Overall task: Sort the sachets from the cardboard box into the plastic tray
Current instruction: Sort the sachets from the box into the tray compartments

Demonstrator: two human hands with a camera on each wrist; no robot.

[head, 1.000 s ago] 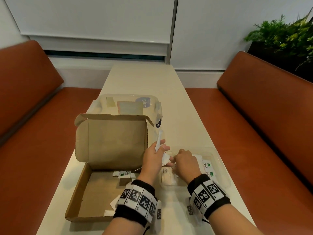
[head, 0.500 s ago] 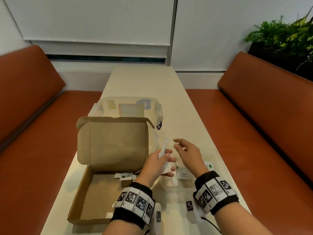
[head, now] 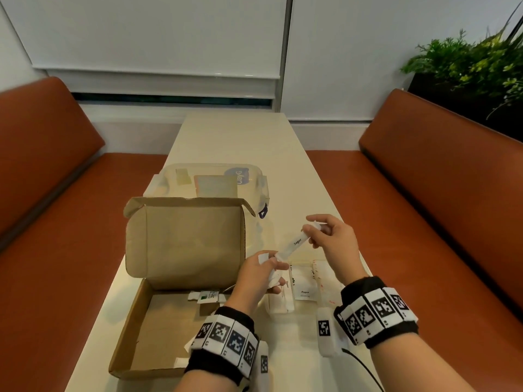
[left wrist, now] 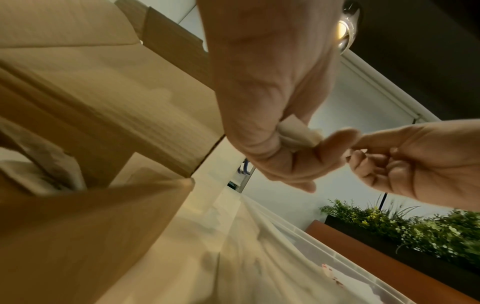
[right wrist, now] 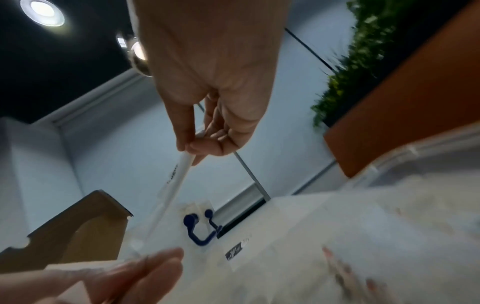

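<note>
A white stick sachet marked "Sugar" [head: 297, 242] hangs slanted in the air between my hands. My right hand [head: 310, 236] pinches its upper end, and the right wrist view shows the same sachet [right wrist: 179, 174] between thumb and fingers. My left hand [head: 276, 264] holds its lower end together with a small bundle of white sachets [left wrist: 298, 135]. Both hands hover over the clear plastic tray [head: 365, 267], where a "Pepper" sachet [head: 304, 290] and other sachets lie. The open cardboard box [head: 133, 335] sits to the left with a green-printed sachet [head: 205, 296] inside.
A clear plastic lid with a blue clip [head: 263, 212] lies behind the box's raised flap [head: 184, 239]. Orange benches [head: 438, 222] flank the narrow table [head: 235, 142]. A planter with green plants [head: 469, 66] stands at the back right.
My right hand rose from the tray, reached toward the stick sachet held up by my left hand, and now pinches its upper end. The stick has tilted toward the right.
</note>
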